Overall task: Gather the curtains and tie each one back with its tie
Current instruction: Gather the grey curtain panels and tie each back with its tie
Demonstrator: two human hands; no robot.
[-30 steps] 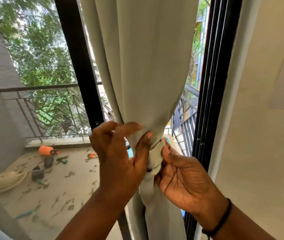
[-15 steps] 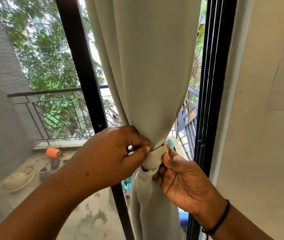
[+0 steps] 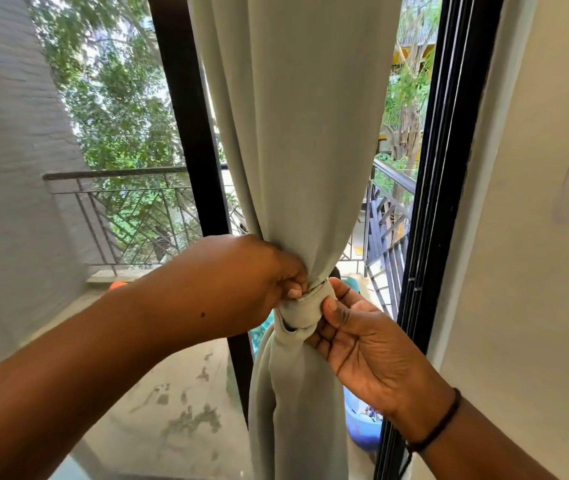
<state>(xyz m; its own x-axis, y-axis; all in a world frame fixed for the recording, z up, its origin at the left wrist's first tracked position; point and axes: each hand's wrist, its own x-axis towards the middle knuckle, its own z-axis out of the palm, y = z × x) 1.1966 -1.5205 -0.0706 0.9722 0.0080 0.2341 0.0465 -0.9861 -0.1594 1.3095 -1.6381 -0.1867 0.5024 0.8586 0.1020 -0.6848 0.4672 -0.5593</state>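
A pale grey-green curtain (image 3: 297, 133) hangs in front of the window and is gathered into a narrow waist. A tie of the same cloth (image 3: 302, 308) is wrapped round that waist. My left hand (image 3: 241, 282) comes in from the left with its fingers pinched on the curtain at the tie's upper edge. My right hand (image 3: 356, 348) is on the right side, thumb pressed on the tie's front and fingers curled behind it. Below the tie the curtain falls in a tight bundle.
A black window frame post (image 3: 189, 133) stands just left of the curtain, another black frame (image 3: 442, 168) on its right. A cream wall (image 3: 536, 271) fills the right side. Beyond the glass lie a balcony floor and metal railing (image 3: 130, 216).
My left hand has closed from spread fingers to a pinch at the tie's top edge. My right thumb has moved onto the tie's front. The view has shifted left.
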